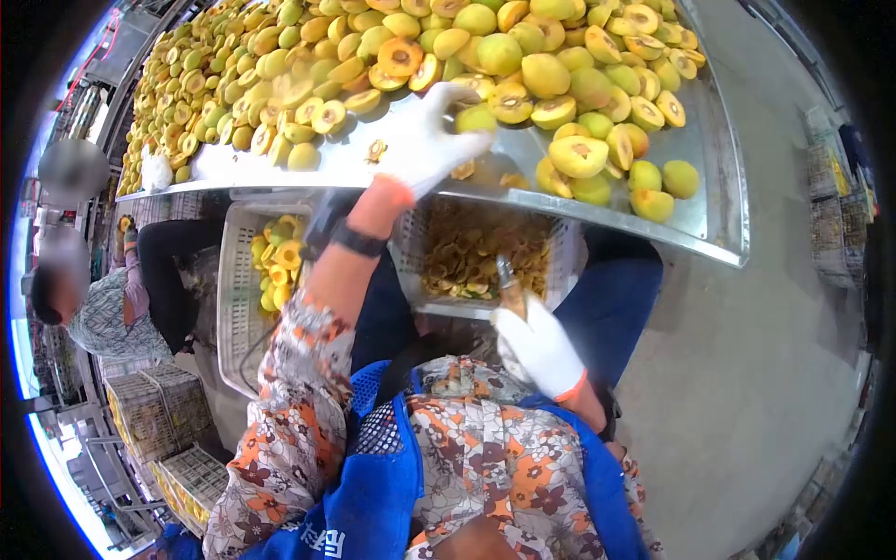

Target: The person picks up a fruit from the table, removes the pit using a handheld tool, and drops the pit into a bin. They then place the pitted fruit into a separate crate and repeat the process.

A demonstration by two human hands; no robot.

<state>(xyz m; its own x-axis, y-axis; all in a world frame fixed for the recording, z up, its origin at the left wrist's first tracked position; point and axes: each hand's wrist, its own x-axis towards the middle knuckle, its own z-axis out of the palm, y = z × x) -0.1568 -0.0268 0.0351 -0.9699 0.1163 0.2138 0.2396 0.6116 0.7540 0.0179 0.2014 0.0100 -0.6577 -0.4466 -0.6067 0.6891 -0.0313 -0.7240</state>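
1. Left hand, white glove: fingers and thumb curled around one whole fruit.
2. That fruit sits in the pile at the near edge of the metal table.
3. Right hand, gloved: fist closed on the knife, blade up, held low by the scrap crate.

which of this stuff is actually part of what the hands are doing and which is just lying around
In use:
- left hand touching a fruit on the metal table
- right hand gripping a small knife
- basket of halves
- basket of scraps

Just around:
- stacked crates
- co-worker at the left
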